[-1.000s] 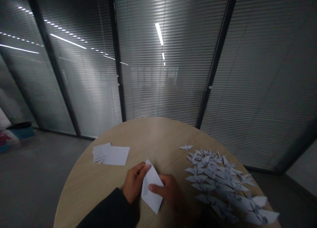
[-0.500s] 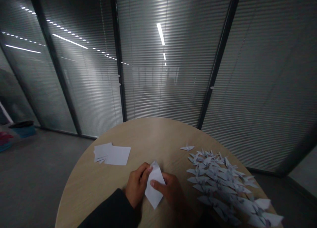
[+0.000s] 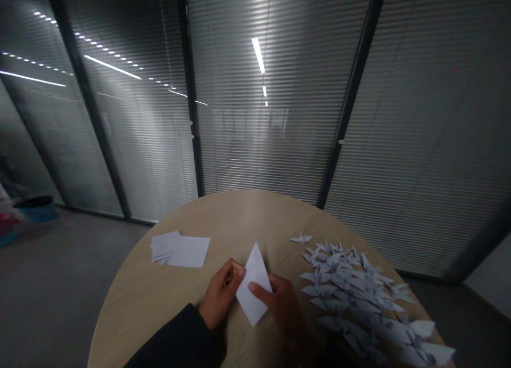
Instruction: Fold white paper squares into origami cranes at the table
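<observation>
A white sheet of paper folded into a long diamond (image 3: 254,296) is held above the near part of the table, one point upward and the other toward me. My right hand (image 3: 281,301) grips its right edge, thumb flat on the front and fingers behind. At the left edge, my left hand (image 3: 222,291) is closed, with thumb and curled forefinger pinching the paper's side. A short crease or slit shows near the diamond's upper tip. The fingers behind the paper are hidden.
Several white sheets (image 3: 189,251) lie overlapping at the left of the round wooden table (image 3: 243,213). Many folded paper cranes (image 3: 351,283) crowd its right side, with one crane (image 3: 301,238) slightly apart. Glass panels with blinds (image 3: 263,144) stand behind. A blue bin (image 3: 39,209) sits on the floor far left.
The folded paper has shifted slightly up and right, and more of its upper point shows. My right hand has moved with it; my left hand's fingers have slid down from near the tip.
</observation>
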Tool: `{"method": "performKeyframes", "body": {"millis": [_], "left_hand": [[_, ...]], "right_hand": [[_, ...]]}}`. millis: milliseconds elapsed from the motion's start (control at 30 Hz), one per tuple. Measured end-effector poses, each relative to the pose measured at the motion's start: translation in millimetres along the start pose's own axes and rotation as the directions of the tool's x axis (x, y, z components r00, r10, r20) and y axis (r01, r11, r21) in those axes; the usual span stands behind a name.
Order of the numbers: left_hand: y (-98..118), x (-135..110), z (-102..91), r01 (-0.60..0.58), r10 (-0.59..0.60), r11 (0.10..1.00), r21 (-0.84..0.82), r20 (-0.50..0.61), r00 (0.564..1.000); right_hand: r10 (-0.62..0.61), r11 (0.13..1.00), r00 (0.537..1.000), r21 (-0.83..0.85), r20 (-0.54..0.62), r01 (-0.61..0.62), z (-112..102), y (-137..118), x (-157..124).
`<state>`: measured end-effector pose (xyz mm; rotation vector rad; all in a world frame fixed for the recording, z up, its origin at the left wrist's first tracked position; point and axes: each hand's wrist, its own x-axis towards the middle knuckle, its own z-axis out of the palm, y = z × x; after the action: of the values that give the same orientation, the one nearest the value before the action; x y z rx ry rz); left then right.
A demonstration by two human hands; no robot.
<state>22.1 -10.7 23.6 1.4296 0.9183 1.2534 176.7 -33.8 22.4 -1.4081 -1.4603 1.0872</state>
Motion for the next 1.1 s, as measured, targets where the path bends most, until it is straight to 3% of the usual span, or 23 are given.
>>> {"method": "performKeyframes", "body": {"millis": [367, 667, 933, 1100], "left_hand": [[5, -6, 2.6, -0.058, 0.062, 0.976, 0.212, -0.009, 0.998], [7, -5, 1.1, -0.101, 0.101, 0.977, 0.189, 0.011, 0.995], [3, -1, -1.9, -0.043, 0.038, 0.991, 0.128, 0.036, 0.999], [2, 0, -2.6, -0.003, -0.003, 0.989, 0.147, 0.038, 0.999]], "right_hand": [[-0.02, 1.0, 1.0, 0.0, -0.004, 0.02, 3, 3, 1], [-0.035, 0.999, 0.998, 0.011, -0.053, 0.036, 4, 1, -3], [-0.016, 1.0, 0.998, 0.025, -0.064, 0.018, 1, 2, 1], [-0.023, 0.999, 1.0, -0.024, 0.004, 0.023, 3, 10, 2]]}}
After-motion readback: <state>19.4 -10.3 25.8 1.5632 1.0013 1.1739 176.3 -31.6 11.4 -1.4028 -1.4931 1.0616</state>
